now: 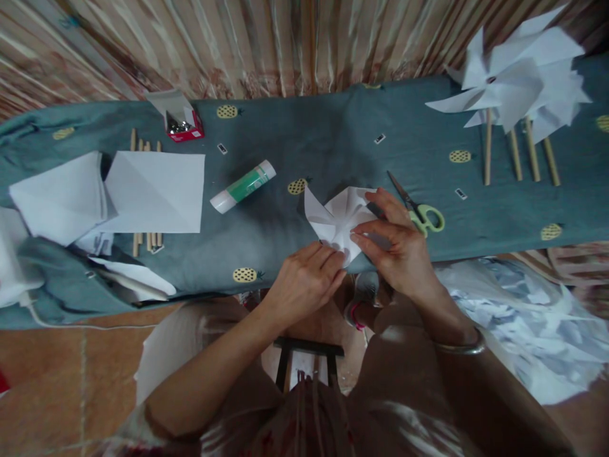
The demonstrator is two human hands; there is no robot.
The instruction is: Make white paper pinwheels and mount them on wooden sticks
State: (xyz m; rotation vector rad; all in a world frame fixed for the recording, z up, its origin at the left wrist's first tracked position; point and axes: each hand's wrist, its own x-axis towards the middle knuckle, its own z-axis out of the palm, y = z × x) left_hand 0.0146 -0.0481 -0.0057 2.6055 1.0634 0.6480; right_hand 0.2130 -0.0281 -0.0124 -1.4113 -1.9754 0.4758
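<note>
A white paper pinwheel point(339, 218) without a stick lies at the front edge of the table, its blades folded toward the middle. My left hand point(307, 273) is closed on its near edge, fingertips pinching the paper. My right hand point(397, 244) holds it from the right, thumb and fingers at its centre and right blade. Just right of that hand rest scissors point(423, 216) with light green handles, blades pointing away. A green and white glue stick point(243, 186) lies to the left of the pinwheel.
Finished pinwheels point(509, 76) on wooden sticks lie at the far right. White paper sheets point(162, 190) cover several sticks point(134, 244) at left. Behind them stands an open red box point(185, 130) of small metal pieces. A bag of paper scraps point(528, 317) sits below the table, right.
</note>
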